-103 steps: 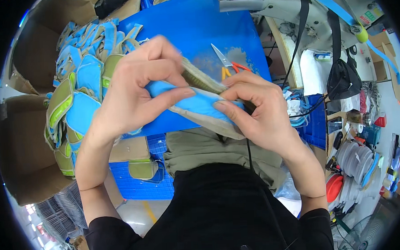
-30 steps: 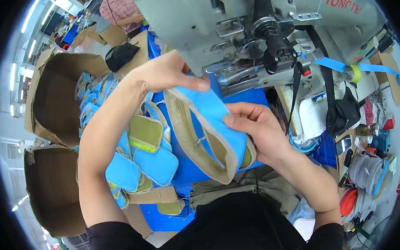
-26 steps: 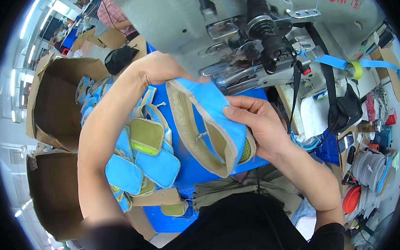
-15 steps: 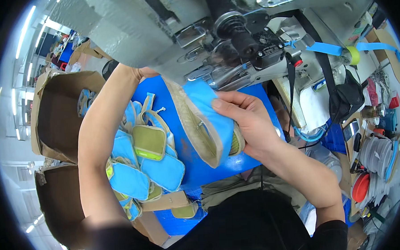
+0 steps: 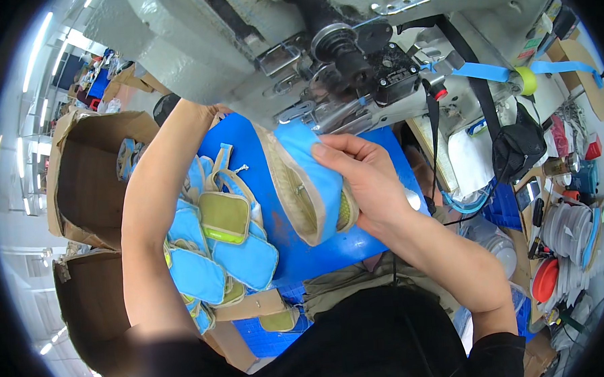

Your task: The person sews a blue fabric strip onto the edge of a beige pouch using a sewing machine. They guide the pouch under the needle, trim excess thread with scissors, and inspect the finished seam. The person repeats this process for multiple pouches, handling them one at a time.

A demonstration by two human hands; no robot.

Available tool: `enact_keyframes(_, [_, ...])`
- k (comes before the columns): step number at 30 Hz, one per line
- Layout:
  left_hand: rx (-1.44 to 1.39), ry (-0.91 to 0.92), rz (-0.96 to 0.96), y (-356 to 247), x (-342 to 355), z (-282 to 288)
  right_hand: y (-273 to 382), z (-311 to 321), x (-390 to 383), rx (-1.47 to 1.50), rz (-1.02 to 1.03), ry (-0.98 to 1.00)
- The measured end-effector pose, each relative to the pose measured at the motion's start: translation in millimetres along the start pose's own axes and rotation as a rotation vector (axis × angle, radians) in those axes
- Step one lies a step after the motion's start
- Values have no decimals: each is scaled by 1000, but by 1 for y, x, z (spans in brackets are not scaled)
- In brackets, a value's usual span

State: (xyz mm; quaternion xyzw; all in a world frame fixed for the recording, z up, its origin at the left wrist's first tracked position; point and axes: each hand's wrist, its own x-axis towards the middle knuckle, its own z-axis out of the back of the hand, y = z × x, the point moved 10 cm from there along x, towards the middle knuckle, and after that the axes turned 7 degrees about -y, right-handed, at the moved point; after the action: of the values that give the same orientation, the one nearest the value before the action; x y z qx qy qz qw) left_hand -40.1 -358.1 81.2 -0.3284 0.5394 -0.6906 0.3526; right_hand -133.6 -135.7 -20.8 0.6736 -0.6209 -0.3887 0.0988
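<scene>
My right hand [image 5: 365,175] pinches the blue side of an unfinished fabric pouch [image 5: 317,184], thumb on top and fingers underneath. Beige binding runs along the pouch's edges, its beige inside gapes toward me, and a patch of green mesh shows by my palm. The pouch's far end lies beneath the sewing machine [image 5: 346,52], close to its needle area. Only the wrist end of my left hand [image 5: 219,110] is visible at the pouch's far left; the machine head hides its fingers.
Blue and olive pouches [image 5: 244,258] are heaped on the left of the blue table [image 5: 285,267]. Two open cardboard boxes [image 5: 86,191] stand farther left. Blue tape [image 5: 485,71] feeds through a yellow-green roller at the right. Beyond are a black pouch [image 5: 519,149] and tape rolls [image 5: 570,234].
My right hand and the pouch have shifted slightly left and away from me, toward the machine. The view has also moved a little. The heaped pouches lie as before.
</scene>
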Motion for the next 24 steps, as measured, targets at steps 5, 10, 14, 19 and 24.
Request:
enact_keyframes(5, [33, -32, -13, 2, 4, 4, 5, 3, -1, 21, 23, -37])
enact_keyframes(10, [50, -51, -25, 2, 10, 6, 4, 4, 0, 87, 38, -48])
enact_keyframes(14, [61, -70, -26, 3, 9, 9, -3, 3, -1, 123, 11, -54])
enact_keyframes(19, [73, -89, -30, 6, 7, 13, -7, 0, -8, 110, -49, -34])
enact_keyframes(24, [93, -100, -45, 6, 7, 14, -10, 0, -8, 134, -81, -23])
